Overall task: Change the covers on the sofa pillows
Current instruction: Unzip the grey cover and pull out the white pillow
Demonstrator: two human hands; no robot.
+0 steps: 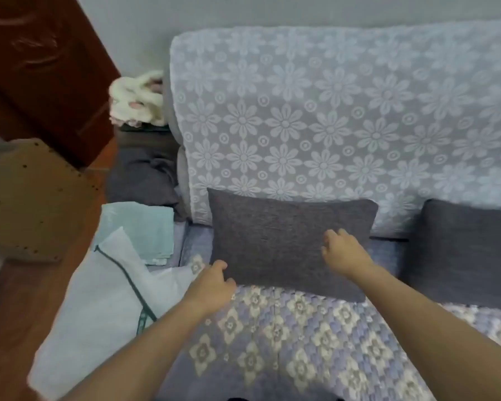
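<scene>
A sofa (287,342) fills most of the view, its seat under a quilted cover of blue and cream diamonds and its back draped with a pale blue floral lace throw (315,117), against a grey wall. A dark grey pillow (284,244) leans upright against the back at the middle of the seat. A second dark grey pillow (469,256) stands to its right, apart from it and cut off by the frame edge.

The left hand (211,287) grips the near left corner of the middle pillow, fingers curled round its edge. The right hand (344,250) rests on the pillow's front face toward its right side, fingers bent and pressing into the fabric; whether it pinches the cloth cannot be told.

At the left end of the seat lies a white cover with dark piping (104,299), and just beyond it a folded pale teal cloth (145,227). A fluffy cream soft toy (136,96) sits farther back beside the sofa's left end.
</scene>
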